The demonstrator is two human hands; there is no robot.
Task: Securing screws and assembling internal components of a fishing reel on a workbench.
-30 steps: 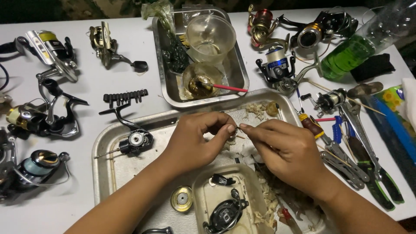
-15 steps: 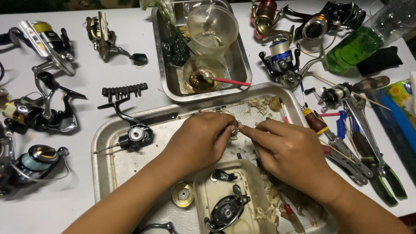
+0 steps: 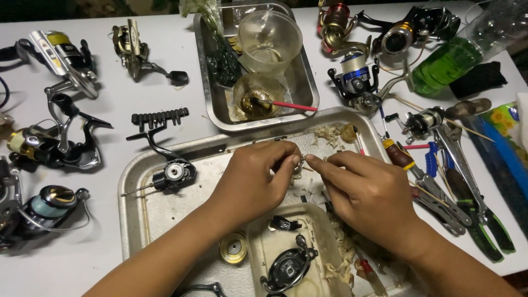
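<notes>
- Both hands have drifted a little lower and leftward over the big tray since the earlier pictures, with the same pinch kept up between them.
- A small metal ring part [image 3: 297, 163] sits between the fingertips, above the middle of the large metal tray [image 3: 132, 181]; most of it is hidden by the fingers.
- Left hand [image 3: 254, 179] is curled, thumb and forefinger pinching the ring part.
- Right hand [image 3: 366, 195] has its fingers pressed together, forefinger and thumb tip touching the same part from the other side; whether it holds a thin tool I cannot tell.
- Inside the large tray: one black reel body with a handle arm [image 3: 171, 173] at the left, one brass-coloured round spool [image 3: 234, 248] near the front, scraps of pale wadding [image 3: 330, 132] at the back, and one smaller white tray [image 3: 319, 231].
- That white tray holds one black reel side plate [image 3: 289, 268] and one small dark piece [image 3: 283, 223].
- Behind, a second steel tray [image 3: 311, 88] carries two clear cups: one upright cup [image 3: 269, 41], and one cup with brownish liquid [image 3: 258, 99] in which a red-handled brush [image 3: 291, 104] rests.
- On the white bench [image 3: 110, 82], four spinning reels lie to the left, one being the gold-spooled reel [image 3: 47, 206] at the front.
- To the right lie a green plastic bottle [image 3: 456, 55], a blue spinning reel [image 3: 357, 82] and green-handled pliers [image 3: 484, 220].
- One black bit holder strip [image 3: 159, 117] lies between the trays and the left reels.
</notes>
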